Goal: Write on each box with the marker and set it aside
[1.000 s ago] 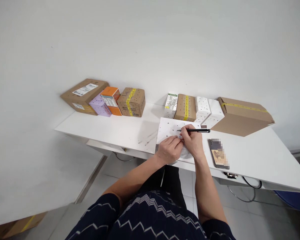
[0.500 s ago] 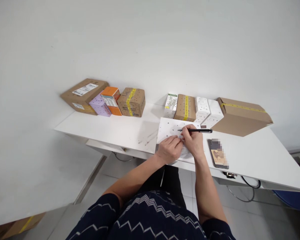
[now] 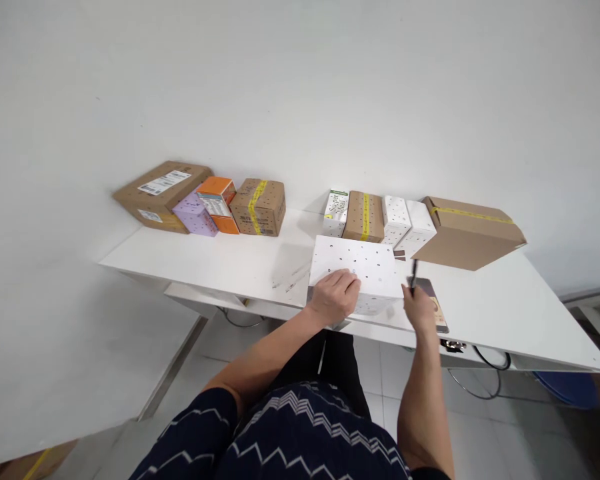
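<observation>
On the white table (image 3: 220,257):
Box: flat white cardboard box with dark dots (image 3: 357,270), near the front edge.
Left hand (image 3: 334,298): palm down on the box's near corner.
Right hand (image 3: 420,308): gripping a black pen (image 3: 413,273), just right of the box.

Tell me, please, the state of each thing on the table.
left hand: flat on white dotted box
white dotted box: closed, lying flat
right hand: gripping pen
pen: upright, off the box
phone: flat, partly covered
large cardboard box: taped shut
</observation>
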